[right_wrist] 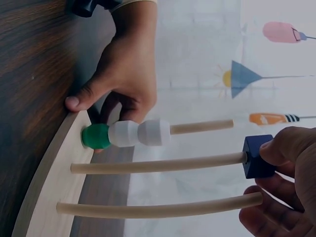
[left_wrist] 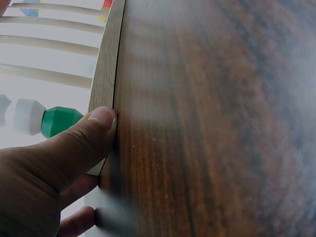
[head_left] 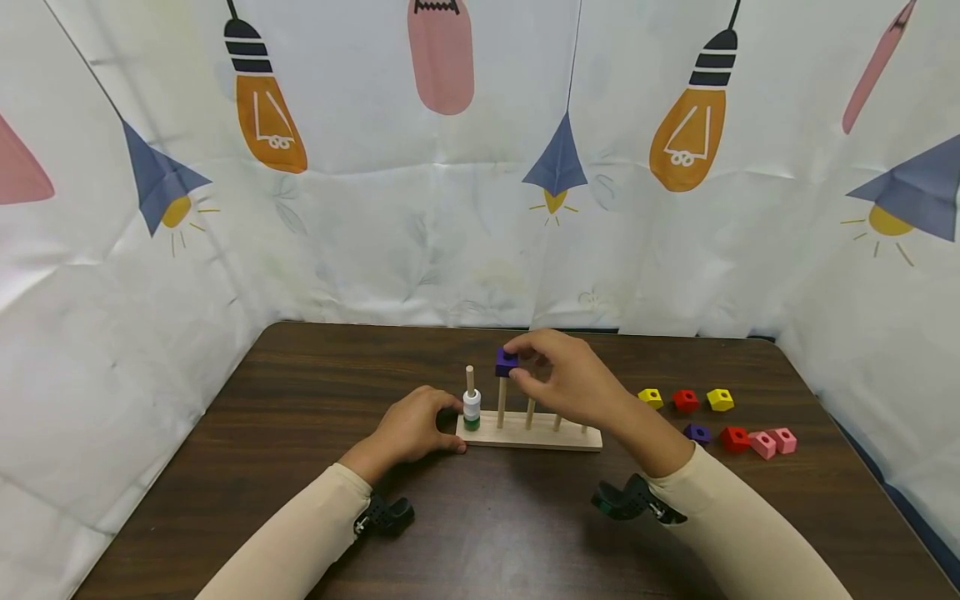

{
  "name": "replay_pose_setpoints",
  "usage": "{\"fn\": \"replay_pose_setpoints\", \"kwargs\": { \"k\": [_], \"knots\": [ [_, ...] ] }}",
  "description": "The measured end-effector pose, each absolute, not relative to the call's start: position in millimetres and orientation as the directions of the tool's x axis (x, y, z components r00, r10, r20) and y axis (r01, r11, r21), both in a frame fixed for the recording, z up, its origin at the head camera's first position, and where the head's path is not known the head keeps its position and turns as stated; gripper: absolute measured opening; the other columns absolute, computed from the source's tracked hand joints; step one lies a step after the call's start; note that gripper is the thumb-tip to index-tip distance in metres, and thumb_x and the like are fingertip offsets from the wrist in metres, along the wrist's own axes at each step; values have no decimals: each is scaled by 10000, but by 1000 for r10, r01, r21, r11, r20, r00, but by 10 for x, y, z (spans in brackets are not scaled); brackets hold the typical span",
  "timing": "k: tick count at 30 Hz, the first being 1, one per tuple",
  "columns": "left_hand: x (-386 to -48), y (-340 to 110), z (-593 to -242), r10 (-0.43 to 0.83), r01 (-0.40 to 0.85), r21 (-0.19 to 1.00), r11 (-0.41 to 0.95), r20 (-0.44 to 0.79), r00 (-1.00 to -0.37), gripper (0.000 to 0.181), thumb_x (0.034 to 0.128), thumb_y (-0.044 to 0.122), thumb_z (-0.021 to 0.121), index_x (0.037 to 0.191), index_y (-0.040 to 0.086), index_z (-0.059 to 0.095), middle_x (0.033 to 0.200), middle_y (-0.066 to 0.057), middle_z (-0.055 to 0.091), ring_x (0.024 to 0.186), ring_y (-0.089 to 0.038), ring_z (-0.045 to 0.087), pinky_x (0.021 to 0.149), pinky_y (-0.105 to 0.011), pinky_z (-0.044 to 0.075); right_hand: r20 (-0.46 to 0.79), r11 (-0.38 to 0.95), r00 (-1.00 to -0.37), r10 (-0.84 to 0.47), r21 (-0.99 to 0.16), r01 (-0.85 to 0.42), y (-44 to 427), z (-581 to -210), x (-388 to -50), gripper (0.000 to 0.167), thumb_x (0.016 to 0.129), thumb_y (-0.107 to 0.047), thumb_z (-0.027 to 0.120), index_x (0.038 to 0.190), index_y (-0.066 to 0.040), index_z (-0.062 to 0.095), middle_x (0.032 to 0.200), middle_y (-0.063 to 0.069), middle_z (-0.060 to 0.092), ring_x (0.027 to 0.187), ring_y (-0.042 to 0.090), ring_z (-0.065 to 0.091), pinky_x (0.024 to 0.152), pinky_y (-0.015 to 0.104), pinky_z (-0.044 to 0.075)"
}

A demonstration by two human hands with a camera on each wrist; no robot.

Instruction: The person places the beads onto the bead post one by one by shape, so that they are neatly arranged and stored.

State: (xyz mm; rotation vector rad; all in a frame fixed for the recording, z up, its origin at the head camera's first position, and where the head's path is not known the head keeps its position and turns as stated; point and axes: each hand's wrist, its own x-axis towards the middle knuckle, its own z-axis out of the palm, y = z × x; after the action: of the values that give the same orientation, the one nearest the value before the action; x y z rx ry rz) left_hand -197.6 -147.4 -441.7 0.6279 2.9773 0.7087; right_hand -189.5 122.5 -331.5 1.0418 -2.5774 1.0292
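Right wrist view: your right hand [head_left: 564, 377] pinches the purple block [right_wrist: 259, 158] at the tip of the second peg [right_wrist: 158, 164], whose long axis stands upright beneath; cannot tell whether threaded. Your left hand [right_wrist: 127, 76], farther off, grips the left end of the wooden base [right_wrist: 47, 185].

Okay, so in the head view the right hand [head_left: 566, 383] totally blocks the tops of the three rightmost pegs [head_left: 530, 413]. Right wrist view chops that hand off at the right edge, and the wooden base [right_wrist: 59, 182] runs out the bottom. Thumb covers a bit of the purple block [right_wrist: 253, 165] too. In the left wrist view, the left hand [left_wrist: 44, 173] hides part of the green bead [left_wrist: 59, 118], a white bead [left_wrist: 3, 109] gets cut at the left edge, and the counter [left_wrist: 276, 148] goes blurry on the right.
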Motion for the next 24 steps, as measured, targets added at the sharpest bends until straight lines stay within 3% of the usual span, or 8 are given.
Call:
{"fn": "replay_pose_setpoints", "kwargs": {
  "k": [24],
  "knots": [
    [-1966, -1466, -4429, 369, 359, 442, 822, 67, -927, 506, 672, 400, 968, 1101, 215, 772, 1150, 23, 705, 1160, -223, 609, 957, -472, 505, 372, 599, -800, -471, -531, -600, 1053, -3398, -1780, 277, 940, -94, 738, 1209, -60, 679, 1101, 2, 649, 932, 112, 636, 780, 273, 548]
  ]
}}
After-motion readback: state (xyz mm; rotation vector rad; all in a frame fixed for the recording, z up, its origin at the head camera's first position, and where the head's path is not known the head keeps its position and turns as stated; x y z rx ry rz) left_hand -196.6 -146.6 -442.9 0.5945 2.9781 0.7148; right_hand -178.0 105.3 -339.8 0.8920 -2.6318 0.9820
